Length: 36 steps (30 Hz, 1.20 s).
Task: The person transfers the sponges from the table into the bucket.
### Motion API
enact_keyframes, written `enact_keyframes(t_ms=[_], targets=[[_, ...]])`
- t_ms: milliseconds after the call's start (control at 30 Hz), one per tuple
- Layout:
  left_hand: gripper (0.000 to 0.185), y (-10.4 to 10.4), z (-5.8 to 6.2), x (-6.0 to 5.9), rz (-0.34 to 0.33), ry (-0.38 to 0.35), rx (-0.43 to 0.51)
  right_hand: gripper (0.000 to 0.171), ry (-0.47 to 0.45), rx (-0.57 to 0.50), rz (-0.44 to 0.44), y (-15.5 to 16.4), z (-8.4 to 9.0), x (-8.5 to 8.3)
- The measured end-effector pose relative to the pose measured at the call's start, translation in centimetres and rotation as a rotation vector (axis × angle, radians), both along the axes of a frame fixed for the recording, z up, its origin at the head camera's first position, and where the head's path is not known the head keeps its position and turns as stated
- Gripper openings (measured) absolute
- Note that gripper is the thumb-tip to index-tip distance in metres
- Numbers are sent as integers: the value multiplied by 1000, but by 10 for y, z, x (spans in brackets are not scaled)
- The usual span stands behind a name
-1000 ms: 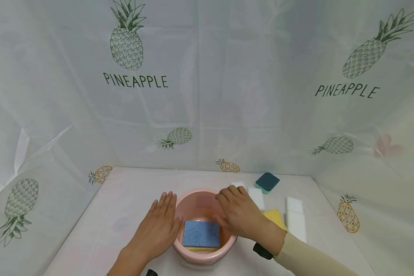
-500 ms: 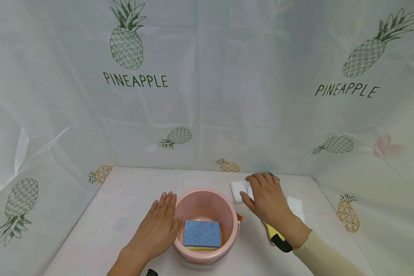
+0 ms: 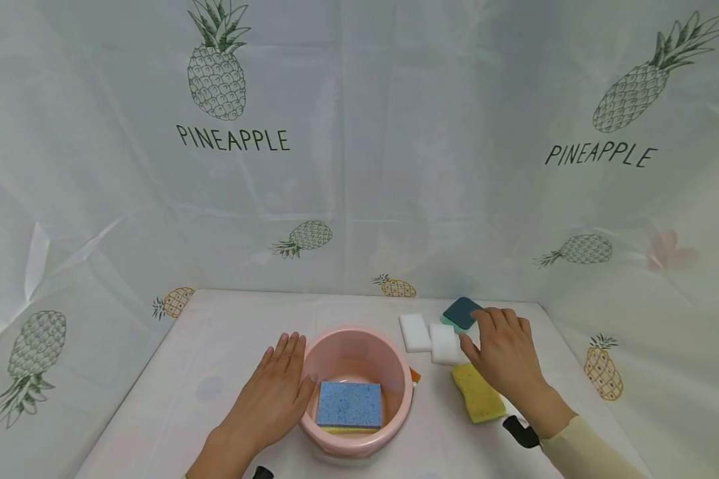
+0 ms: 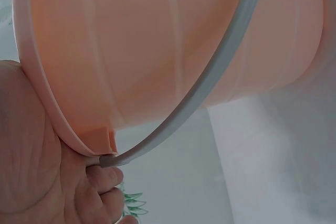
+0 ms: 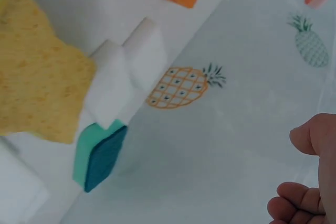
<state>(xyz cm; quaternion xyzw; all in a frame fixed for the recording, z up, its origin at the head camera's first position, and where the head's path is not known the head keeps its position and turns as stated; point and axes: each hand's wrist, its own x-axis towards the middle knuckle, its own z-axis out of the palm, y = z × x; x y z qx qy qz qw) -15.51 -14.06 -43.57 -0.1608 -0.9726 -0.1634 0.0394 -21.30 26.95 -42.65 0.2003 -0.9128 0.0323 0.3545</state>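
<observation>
A pink bucket (image 3: 395, 372) stands near the table's front with a blue sponge (image 3: 349, 404) lying flat in it. My left hand (image 3: 293, 369) rests open against its left wall; in the left wrist view the palm (image 4: 31, 171) touches the rim of the bucket (image 4: 173, 45) beside its grey handle (image 4: 220, 93). My right hand (image 3: 491, 332) hovers with relaxed fingers, holding nothing, just right of a white sponge (image 3: 445, 343) and next to a teal sponge (image 3: 463, 313). A yellow sponge (image 3: 478, 394) lies beside its wrist. The right wrist view shows loosely curled fingertips (image 5: 294, 203), empty.
A second white sponge (image 3: 415, 331) lies left of the first. An orange piece (image 3: 415, 376) peeks out by the bucket's right side. A pineapple-print curtain (image 3: 359, 166) walls the table at the back and both sides. Bare tablecloth (image 3: 216, 346) lies left of the bucket.
My right hand left the bucket and travelled right and back, past the white sponges, to beside the teal sponge. The yellow sponge is now uncovered. The left hand stayed put.
</observation>
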Motion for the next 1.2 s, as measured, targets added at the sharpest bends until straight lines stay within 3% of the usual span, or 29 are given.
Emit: enact_keyframes(t_ms=[367,600,667,900,1033,1200], targets=[[70,0,0,1,-2,1,0,57,-4,-34,-126,23,-34,22],[70,0,0,1,-8,4,10,97,34,17,-192,30,-71,38],[70,0,-1,1,-8,6,8,101,29,28,-211,30,-81,43],[70,-1,-1,1,-8,-2,15,86,-95,42,-300,26,-102,59],[70,-1,-2,1,-8,0,26,89,-167,79,-365,23,-107,63],[70,-1,-2,1,-10,-7,32,82,-193,89,-410,21,-109,65]])
